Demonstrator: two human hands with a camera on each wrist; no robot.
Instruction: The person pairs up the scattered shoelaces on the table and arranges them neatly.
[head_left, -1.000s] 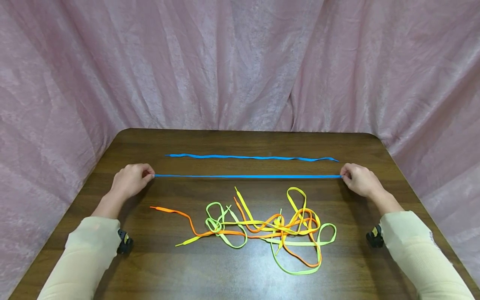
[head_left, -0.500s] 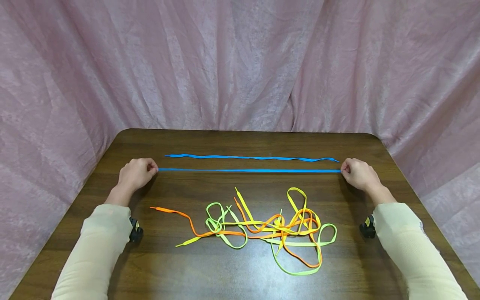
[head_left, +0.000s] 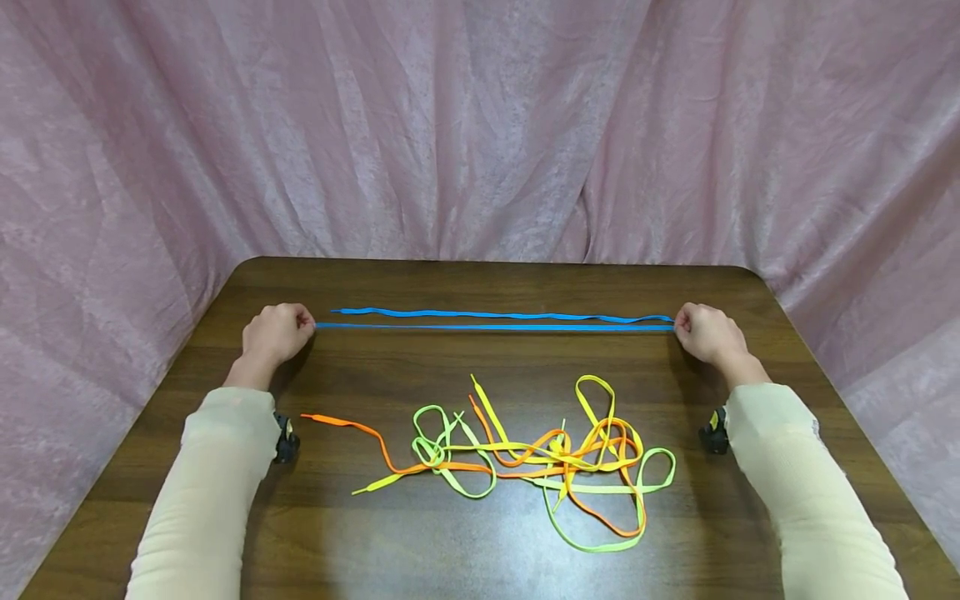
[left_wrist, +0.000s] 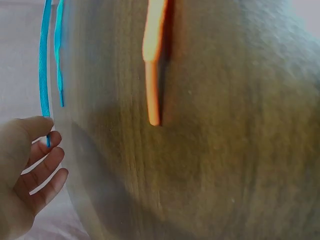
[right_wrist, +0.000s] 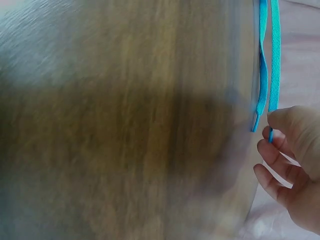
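Observation:
A blue shoelace (head_left: 495, 327) is stretched straight from side to side between my two hands. My left hand (head_left: 276, 332) pinches its left end; in the left wrist view the tip of the held lace (left_wrist: 43, 65) pokes out below the thumb. The right end is pinched by my right hand (head_left: 707, 333), and the right wrist view shows that tip of the taut lace (right_wrist: 275, 60) between thumb and forefinger. A second blue shoelace (head_left: 450, 313) lies slightly wavy on the table just beyond, nearly parallel. Its right tip is hidden behind my right hand in the head view.
Nearer to me, orange (head_left: 360, 426), yellow (head_left: 491, 412) and light green (head_left: 588, 547) shoelaces lie in a loose tangle on the brown wooden table (head_left: 405, 550). Pink curtains (head_left: 480, 125) hang around its back and sides.
Both hands have moved away from me with the taut blue shoelace, bringing it close to the second blue one. The tangled laces have stayed put.

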